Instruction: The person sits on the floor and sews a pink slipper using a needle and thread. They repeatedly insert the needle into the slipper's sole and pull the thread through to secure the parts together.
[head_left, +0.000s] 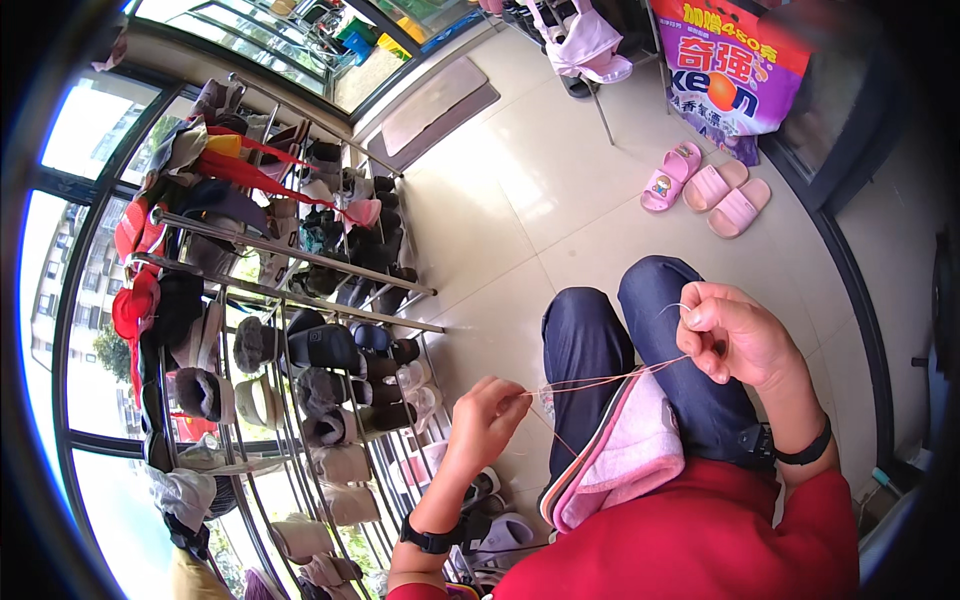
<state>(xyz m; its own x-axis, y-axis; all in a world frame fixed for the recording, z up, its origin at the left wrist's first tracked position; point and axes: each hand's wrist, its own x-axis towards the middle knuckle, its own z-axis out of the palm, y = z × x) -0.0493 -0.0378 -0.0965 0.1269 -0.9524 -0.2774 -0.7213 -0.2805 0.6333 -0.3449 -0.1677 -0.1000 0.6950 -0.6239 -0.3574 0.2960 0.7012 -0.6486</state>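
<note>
My left hand [482,420] is closed, pinching thin tan thread [600,380] at the lower middle. The strands stretch across to my right hand [731,332], whose fingers are curled on the thread, with a fine curved strand arching from the fingertips. I cannot make out whether a needle is among them. Beneath the strands, a layered stack of cloth [625,450], pale pink on top with darker and peach edges, lies on my lap in dark blue trousers [582,330]. One loose strand runs down toward the cloth.
Metal racks [300,272] crowded with shoes fill the left, beside glass windows. Pink slippers [734,208] lie on the tiled floor [490,230] at right, below a large purple-pink bag [725,55]. A mat [430,110] lies by the far doorway, near a stand [604,115] with shoes.
</note>
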